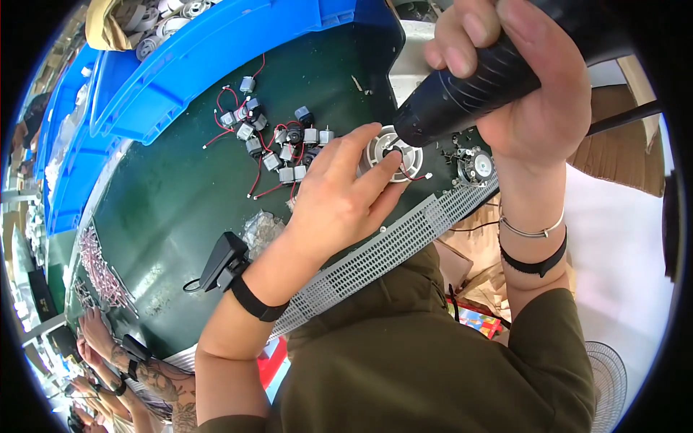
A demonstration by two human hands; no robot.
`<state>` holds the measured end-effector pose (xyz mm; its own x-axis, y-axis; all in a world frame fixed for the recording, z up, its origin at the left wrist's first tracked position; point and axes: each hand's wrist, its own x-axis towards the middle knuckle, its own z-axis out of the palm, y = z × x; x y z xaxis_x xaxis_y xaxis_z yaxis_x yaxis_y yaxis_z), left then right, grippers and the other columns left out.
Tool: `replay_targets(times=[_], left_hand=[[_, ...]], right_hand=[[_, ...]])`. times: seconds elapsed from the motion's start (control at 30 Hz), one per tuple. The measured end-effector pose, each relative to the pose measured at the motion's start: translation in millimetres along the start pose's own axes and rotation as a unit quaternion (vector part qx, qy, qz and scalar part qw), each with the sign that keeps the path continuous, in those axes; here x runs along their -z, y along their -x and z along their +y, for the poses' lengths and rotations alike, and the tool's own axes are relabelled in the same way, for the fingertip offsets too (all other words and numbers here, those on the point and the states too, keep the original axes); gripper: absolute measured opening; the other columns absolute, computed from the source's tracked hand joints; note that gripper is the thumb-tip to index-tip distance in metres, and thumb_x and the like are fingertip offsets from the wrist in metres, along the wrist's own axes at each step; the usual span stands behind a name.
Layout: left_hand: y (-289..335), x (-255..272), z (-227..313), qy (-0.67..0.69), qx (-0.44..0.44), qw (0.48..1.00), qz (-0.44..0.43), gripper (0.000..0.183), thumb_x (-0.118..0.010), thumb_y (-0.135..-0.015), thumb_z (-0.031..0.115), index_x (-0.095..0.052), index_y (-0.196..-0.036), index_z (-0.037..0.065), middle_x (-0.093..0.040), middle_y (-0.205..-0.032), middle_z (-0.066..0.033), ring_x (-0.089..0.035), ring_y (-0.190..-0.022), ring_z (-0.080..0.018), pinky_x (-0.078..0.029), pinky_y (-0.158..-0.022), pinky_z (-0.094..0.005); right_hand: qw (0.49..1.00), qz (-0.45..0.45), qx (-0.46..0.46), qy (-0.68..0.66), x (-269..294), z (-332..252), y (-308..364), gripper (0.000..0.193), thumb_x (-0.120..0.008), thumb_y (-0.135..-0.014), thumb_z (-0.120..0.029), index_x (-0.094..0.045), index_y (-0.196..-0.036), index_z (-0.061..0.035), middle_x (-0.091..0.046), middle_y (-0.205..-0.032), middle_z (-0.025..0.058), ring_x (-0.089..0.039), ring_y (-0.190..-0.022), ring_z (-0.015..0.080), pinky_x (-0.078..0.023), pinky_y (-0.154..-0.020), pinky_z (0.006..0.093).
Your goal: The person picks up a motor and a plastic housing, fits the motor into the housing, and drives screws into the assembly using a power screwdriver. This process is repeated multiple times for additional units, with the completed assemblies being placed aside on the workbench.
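My right hand (538, 108) is wrapped round a black electric screwdriver (455, 99). The tool tilts down toward a round white plastic housing (414, 164) near the table's front edge. My left hand (339, 191) steadies that housing, its fingers bent around the rim and over the middle. A thin red-and-black wire with a small white plug (428, 175) trails out to the right. The screwdriver's tip is over the housing's centre; my fingers partly hide what lies there. Left of the housing several small silver motors (286, 175) with red and black leads lie in a loose group.
A round metal-and-white part (474, 167) and scattered dark screws (451, 154) lie to the right. Blue bins (216, 50) line the back. A perforated grey strip (361, 267) edges the green table (166, 231). Another person's tattooed forearm (155, 379) shows at lower left.
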<state>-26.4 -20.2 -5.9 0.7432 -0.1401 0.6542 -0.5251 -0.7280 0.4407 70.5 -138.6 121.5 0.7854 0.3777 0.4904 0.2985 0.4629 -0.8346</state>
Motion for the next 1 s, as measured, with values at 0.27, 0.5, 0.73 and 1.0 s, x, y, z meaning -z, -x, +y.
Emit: replay_targets(times=[0.27, 0.5, 0.73, 1.0], left_hand=[[1, -2, 1, 0.004, 0.0, 1.0, 0.01, 0.032, -0.075, -0.065, 0.011, -0.066, -0.094, 0.003, -0.054, -0.113, -0.0193, -0.059, -0.081, -0.0292, -0.05, -0.071, -0.037], [4, -1, 5, 0.038, 0.049, 0.998, -0.007, 0.033, -0.076, -0.064, 0.011, -0.066, -0.095, 0.003, -0.054, -0.113, -0.0191, -0.059, -0.08, -0.0291, -0.05, -0.071, -0.0372], [3, -4, 3, 0.038, 0.052, 0.998, 0.004, 0.033, -0.076, -0.065, 0.014, -0.066, -0.095, 0.004, -0.054, -0.115, -0.0195, -0.058, -0.088, -0.0305, -0.048, -0.078, -0.0399], [1, -18, -3, 0.04, 0.034, 0.998, 0.029, 0.036, -0.082, -0.061, 0.02, -0.064, -0.09, 0.006, -0.054, -0.113, -0.0187, -0.054, -0.101, -0.0368, -0.041, -0.091, -0.0533]], right_hand=[[0.995, -0.036, 0.064, 0.064, 1, 10, 8, 0.044, -0.063, -0.08, -0.01, -0.04, -0.113, 0.0076, -0.054, -0.068, 0.0125, -0.054, -0.053, 0.0198, -0.047, -0.054, 0.0321], [0.967, -0.028, -0.108, -0.228, -5, 4, 9, 0.048, -0.068, -0.077, -0.011, -0.042, -0.111, 0.0094, -0.055, -0.076, 0.015, -0.055, -0.054, 0.021, -0.047, -0.053, 0.0327], [0.988, 0.023, -0.073, -0.133, -2, 15, 6, 0.056, -0.075, -0.072, -0.009, -0.042, -0.112, 0.0091, -0.055, -0.068, 0.0127, -0.055, -0.053, 0.0204, -0.046, -0.049, 0.0297], [0.988, -0.13, 0.025, 0.079, 11, 15, 19, 0.038, -0.054, -0.085, -0.005, -0.04, -0.119, -0.0003, -0.047, -0.079, 0.0064, -0.049, -0.065, 0.0145, -0.041, -0.069, 0.0333]])
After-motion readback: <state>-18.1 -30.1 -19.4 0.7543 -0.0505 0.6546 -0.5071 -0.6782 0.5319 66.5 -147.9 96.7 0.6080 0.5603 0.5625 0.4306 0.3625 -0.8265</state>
